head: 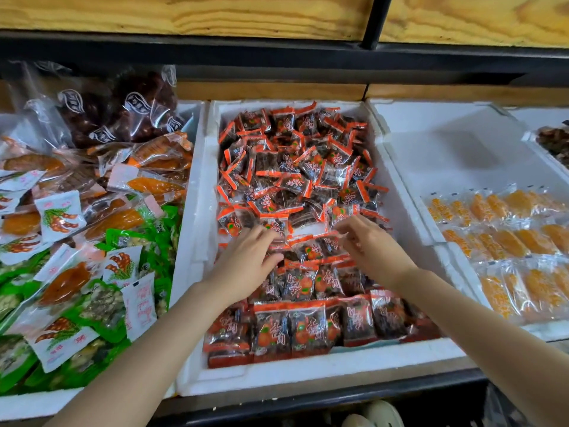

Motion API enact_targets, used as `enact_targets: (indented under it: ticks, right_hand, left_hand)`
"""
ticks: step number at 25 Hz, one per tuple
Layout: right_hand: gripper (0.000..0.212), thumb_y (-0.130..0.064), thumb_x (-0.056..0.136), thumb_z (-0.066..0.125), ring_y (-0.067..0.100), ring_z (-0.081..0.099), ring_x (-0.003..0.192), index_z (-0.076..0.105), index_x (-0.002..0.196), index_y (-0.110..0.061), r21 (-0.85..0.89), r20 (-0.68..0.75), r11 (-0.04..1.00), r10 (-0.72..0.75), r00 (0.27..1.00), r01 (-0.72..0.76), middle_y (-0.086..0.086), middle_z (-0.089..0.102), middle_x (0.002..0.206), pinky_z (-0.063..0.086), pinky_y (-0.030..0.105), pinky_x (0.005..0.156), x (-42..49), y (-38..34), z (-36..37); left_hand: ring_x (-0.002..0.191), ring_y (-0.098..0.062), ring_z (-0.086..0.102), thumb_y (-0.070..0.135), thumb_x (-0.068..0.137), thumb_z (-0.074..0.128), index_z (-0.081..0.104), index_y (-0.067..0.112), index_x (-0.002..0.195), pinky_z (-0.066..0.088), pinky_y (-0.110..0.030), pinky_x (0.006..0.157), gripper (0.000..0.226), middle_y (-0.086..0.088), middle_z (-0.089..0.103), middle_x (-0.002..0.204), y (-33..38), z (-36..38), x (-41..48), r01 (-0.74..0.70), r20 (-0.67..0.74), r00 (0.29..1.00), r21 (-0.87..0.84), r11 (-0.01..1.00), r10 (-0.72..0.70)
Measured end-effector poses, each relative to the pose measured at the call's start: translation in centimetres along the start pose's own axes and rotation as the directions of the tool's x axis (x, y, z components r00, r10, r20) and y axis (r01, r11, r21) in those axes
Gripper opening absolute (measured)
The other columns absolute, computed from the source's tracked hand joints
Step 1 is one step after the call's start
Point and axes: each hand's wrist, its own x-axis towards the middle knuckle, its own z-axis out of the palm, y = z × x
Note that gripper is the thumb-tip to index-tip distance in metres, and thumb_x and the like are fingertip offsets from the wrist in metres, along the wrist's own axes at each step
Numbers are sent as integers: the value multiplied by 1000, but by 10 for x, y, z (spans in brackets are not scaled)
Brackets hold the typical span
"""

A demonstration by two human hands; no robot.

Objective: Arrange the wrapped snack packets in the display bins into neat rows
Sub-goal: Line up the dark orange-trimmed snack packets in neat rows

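Note:
A white foam bin (200,186) in the middle holds many small red-and-dark wrapped snack packets (295,167). Those at the back lie in a loose heap. Near the front, packets stand in rows (308,328). My left hand (246,260) lies palm down on packets in the middle of the bin, fingers spread and a little bent. My right hand (366,241) reaches in from the right, and its fingertips touch or pinch a packet (326,238); the grip is not clear.
A left bin (187,115) is piled with mixed green, white and orange packets (92,257) and dark bags. The right bin (431,155) holds neat rows of yellow-orange packets (508,248) with bare foam behind. A wooden shelf (215,13) hangs above.

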Motion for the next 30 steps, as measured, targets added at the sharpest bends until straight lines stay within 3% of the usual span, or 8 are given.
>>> enact_targets:
  ticks: [4, 7, 11, 14, 19, 22, 27, 30]
  right_hand:
    - [55, -15, 94, 53, 21, 33, 135, 29, 144, -17, -122, 76, 984, 139, 987, -129, 4, 37, 146, 27, 33, 110, 44, 35, 5]
    - [66, -15, 92, 58, 21, 25, 139, 22, 147, -21, -180, 136, 976, 150, 979, -125, 3, 33, 149, 24, 35, 112, 69, 53, 17]
    - [60, -27, 87, 64, 23, 33, 128, 37, 140, -19, -337, 58, 938, 105, 993, -79, 3, 45, 137, 28, 36, 107, 89, 62, 25]
    - [42, -23, 88, 63, 24, 40, 116, 49, 127, -18, -361, -61, 930, 48, 997, -66, 3, 53, 123, 31, 33, 97, 91, 61, 22]
    - [30, -34, 84, 67, 20, 53, 84, 48, 101, -19, -106, -132, 989, 86, 988, -101, -1, 63, 86, 38, 32, 72, 71, 47, -7]
    - [26, -38, 90, 57, 9, 48, 57, 41, 86, -18, 107, -12, 976, 191, 982, -188, -6, 54, 68, 33, 25, 51, 46, 37, -23]
    - [36, -31, 98, 42, 11, 32, 51, 38, 69, -12, 376, 174, 857, 309, 935, -353, -4, 35, 57, 26, 20, 47, -1, 32, -25]
    - [36, -31, 96, 49, 13, 33, 54, 38, 66, -12, 390, 170, 836, 348, 922, -387, 0, 36, 58, 27, 26, 53, -18, 37, -23]
  left_hand:
    - [142, -18, 23, 38, 96, 49, 26, 21, 149, 21, -39, 116, 60, 0, 27, 154, -11, 15, 56, 104, 76, 991, 36, 994, -107]
    - [143, -22, 20, 36, 90, 57, 24, 19, 150, 18, -38, 116, 70, -1, 27, 155, -15, 21, 79, 137, 112, 983, 101, 985, -148]
    - [129, -24, 32, 38, 83, 68, 37, 18, 140, 27, -35, 106, 68, -3, 43, 136, -22, 20, 96, 185, 37, 980, 207, 961, -196]
    - [116, -22, 45, 27, 81, 73, 51, 14, 127, 36, -32, 94, 52, -3, 46, 120, -25, 15, 97, 210, -3, 977, 114, 971, -212]
    - [98, -20, 55, 10, 85, 68, 61, 13, 104, 39, -28, 77, 21, 1, 55, 105, -6, -9, 84, 143, -160, 973, -132, 981, -164]
    - [90, -11, 56, 12, 85, 69, 65, 16, 107, 38, -19, 73, 23, 7, 60, 101, 20, -20, 76, 61, -281, 947, -320, 946, -156]
    - [97, -6, 57, 17, 88, 66, 63, 14, 118, 39, -3, 79, 31, 11, 61, 106, 57, 1, 67, 72, 9, 997, -497, 865, -77]
    - [124, -16, 51, 18, 92, 61, 57, 15, 129, 38, -32, 107, 37, 1, 58, 131, 67, 14, 62, 153, 141, 986, -571, 807, -87]
